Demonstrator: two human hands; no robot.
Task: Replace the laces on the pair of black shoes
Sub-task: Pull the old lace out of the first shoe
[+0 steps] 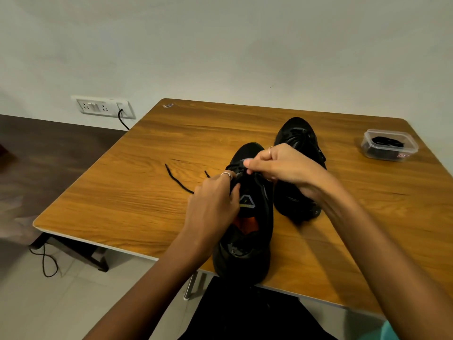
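Two black shoes (247,217) stand on a wooden table (122,192) by a pale wall (220,45).

One head camera, looking forward and down.
The wide view comes from above the near edge of the table (127,192), close over both hands, and faces the far wall (220,45); floor shows at left.

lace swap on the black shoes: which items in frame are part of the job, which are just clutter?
Job: near shoe, both hands at its lacing; far shoe; loose lace on table; clear box holding black laces.

Clutter: wall socket plate, its cable, floor cord.
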